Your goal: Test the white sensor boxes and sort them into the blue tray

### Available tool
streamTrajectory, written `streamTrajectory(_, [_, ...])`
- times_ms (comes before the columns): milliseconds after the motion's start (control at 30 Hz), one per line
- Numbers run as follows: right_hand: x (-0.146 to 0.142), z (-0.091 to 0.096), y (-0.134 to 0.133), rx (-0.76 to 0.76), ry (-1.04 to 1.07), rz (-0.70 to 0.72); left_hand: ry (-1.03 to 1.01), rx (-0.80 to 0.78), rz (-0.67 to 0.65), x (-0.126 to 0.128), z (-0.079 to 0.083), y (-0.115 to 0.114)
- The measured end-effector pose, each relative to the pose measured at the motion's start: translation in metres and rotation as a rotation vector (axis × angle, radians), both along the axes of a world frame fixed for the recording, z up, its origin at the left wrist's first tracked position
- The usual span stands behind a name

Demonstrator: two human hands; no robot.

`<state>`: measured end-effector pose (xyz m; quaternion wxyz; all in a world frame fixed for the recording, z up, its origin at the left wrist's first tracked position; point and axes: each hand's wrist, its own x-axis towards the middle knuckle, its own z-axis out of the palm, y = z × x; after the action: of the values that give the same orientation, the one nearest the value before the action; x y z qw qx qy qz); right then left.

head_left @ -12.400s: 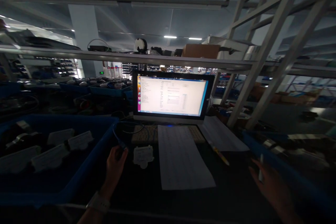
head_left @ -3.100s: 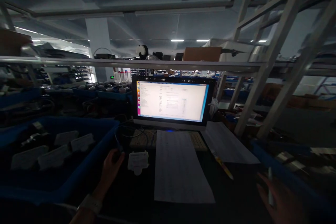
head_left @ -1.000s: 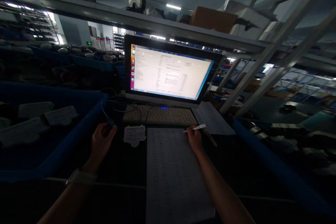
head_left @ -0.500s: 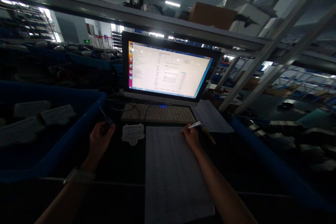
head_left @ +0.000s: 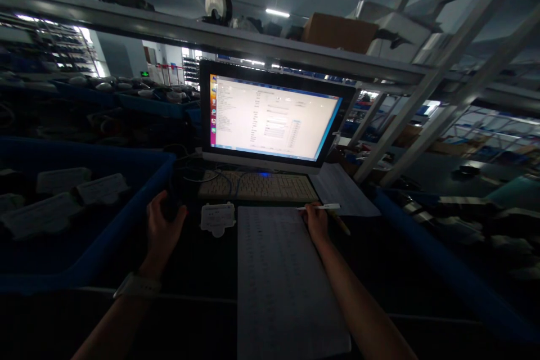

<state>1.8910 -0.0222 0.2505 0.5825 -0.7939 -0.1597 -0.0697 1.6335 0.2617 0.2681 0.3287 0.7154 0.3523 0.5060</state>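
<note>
My right hand (head_left: pixel 317 224) is closed around a white pen (head_left: pixel 329 206). It rests at the top right of a long printed sheet (head_left: pixel 274 281), with the pen tilted almost flat. Beyond the knuckles lies a yellowish pen-like stick (head_left: pixel 341 224), partly hidden. My left hand (head_left: pixel 164 228) is left of the sheet, thumb and fingers apart around a dark gap; I make out nothing held there. Between the hands lies a pale labelled plate (head_left: pixel 217 218) with a rounded tab. A white keyboard (head_left: pixel 257 185) stands behind it.
A lit monitor (head_left: pixel 270 118) stands behind the keyboard. Blue bins, one on the left (head_left: pixel 162 171) and one on the right (head_left: pixel 426 242), flank the desk. Another paper (head_left: pixel 343 188) lies right of the keyboard. A metal shelf (head_left: pixel 177 25) crosses overhead, carrying a cardboard box (head_left: pixel 340 32).
My left hand's pinch on a blue cable end has opened; the cable no longer shows there. The pen in my right hand has tipped flatter. The whole view has shifted slightly.
</note>
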Motion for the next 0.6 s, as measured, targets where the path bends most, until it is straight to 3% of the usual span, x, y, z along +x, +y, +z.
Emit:
streamTrajectory(133, [-0.003, 0.006, 0.001, 0.055, 0.019, -0.016, 0.06, 0.26, -0.119, 0.001, 0.004, -0.014])
streamTrajectory(267, [-0.012, 0.017, -0.001, 0.07, 0.038, -0.004, 0.32, 0.367, -0.278, -0.001, 0.012, -0.046])
streamTrajectory(400, [-0.008, 0.015, -0.007, -0.021, 0.066, -0.073, 0.595, 0.336, -0.351, 0.005, 0.015, -0.067])
streamTrajectory(467, [-0.001, 0.011, -0.008, -0.037, 0.082, -0.108, 0.622, 0.315, -0.368, 0.008, 0.017, -0.068])
streamTrajectory(600, [0.011, 0.002, -0.01, -0.042, 0.026, -0.036, 0.541, 0.225, -0.397, 0.002, 0.028, -0.065])
